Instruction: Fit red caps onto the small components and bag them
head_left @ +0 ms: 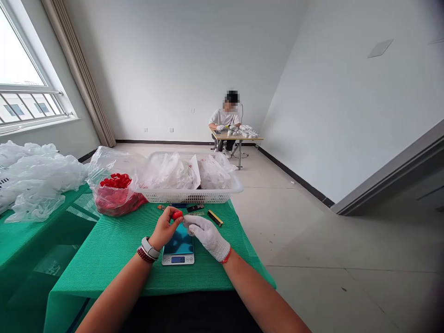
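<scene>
Tightly pinched by the fingertips of the bare left hand [166, 229], a small red plastic cap [177, 214] is held crosswise, its long axis pointed toward the white-gloved right hand [207, 237], whose narrowed fingers are extended just beside it; whether they touch it cannot be told. The left hand is the nearer. Below both hands, a digital scale [178, 259] is set on a green-covered counter [104, 259]. Beyond it, a white plastic basket [222, 196] is placed, with a clear bag of red caps [116, 199] at its left, and a person [225, 118] is seated at a distant counter [255, 138].
</scene>
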The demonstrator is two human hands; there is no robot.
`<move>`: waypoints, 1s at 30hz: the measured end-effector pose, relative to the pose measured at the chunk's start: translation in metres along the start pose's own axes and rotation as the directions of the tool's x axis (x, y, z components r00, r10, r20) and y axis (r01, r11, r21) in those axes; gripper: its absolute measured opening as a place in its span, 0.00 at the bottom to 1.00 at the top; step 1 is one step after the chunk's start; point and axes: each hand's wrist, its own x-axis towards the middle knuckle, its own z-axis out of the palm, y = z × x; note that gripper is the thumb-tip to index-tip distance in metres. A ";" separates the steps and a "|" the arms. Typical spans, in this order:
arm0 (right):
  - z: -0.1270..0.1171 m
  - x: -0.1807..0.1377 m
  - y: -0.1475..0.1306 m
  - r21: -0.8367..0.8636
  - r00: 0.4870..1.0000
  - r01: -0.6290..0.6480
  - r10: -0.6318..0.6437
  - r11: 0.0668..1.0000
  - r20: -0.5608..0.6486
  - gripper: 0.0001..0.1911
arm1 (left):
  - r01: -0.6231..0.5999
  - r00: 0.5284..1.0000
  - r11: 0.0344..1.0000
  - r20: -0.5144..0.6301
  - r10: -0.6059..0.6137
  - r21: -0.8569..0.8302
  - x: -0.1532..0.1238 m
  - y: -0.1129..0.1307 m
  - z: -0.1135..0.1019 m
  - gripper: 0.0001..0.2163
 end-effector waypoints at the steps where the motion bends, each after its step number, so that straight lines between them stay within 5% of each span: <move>1: -0.001 0.000 0.000 -0.015 1.000 0.012 -0.013 1.000 -0.015 0.19 | 0.001 1.000 1.000 -0.006 -0.001 -0.010 0.000 0.000 -0.001 0.07; 8: -0.008 0.001 0.007 -0.001 0.994 0.027 -0.027 1.000 -0.109 0.19 | 0.026 0.999 0.997 0.034 -0.028 0.070 0.002 0.002 -0.006 0.09; 22: -0.003 0.001 0.008 -0.020 0.999 -0.010 0.009 1.000 -0.037 0.18 | 0.011 0.994 0.994 0.107 -0.023 0.109 0.000 0.009 -0.003 0.11; 30: -0.001 -0.001 -0.012 -0.077 0.994 0.074 -0.068 0.994 0.083 0.17 | 0.040 0.984 0.992 0.169 -0.060 0.116 -0.001 0.011 -0.002 0.15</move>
